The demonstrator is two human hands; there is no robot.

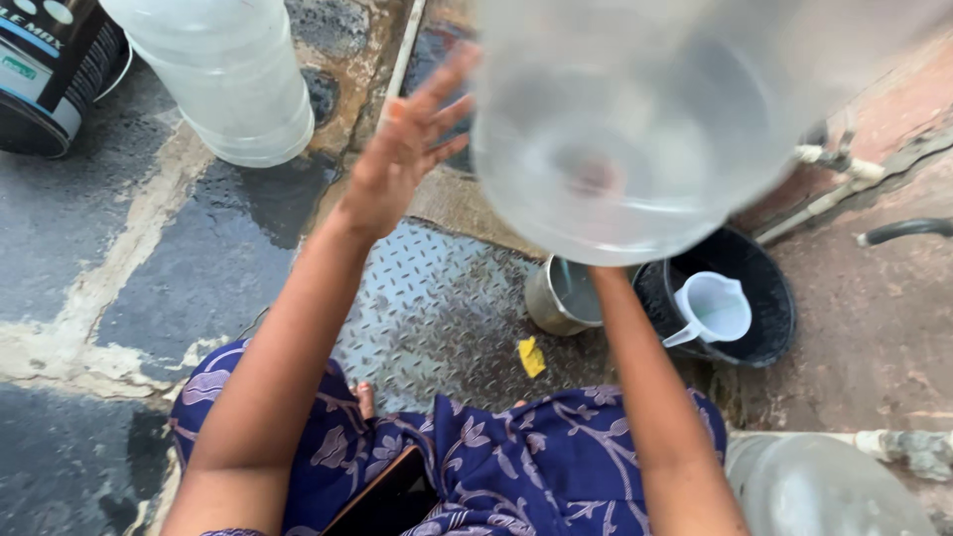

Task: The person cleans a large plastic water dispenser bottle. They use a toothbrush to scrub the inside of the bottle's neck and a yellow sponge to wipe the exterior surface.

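Raising a clear water jug (pixel 635 119) at one o'clock, the hidden right hand's grip could not be told, the left hand (pixel 402 149) splayed beside; slipping threatened the steel pot (pixel 561 296).

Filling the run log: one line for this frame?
left hand: open, beside big clear bottle | right hand: hidden behind bottle, raised | below: steel pot, black tub, white jug

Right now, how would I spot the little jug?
Find the big clear bottle held up in the middle. Just below it, to the right, sits a black tub. The jug stands inside it, pale white with a handle, unlike the metal pot beside.
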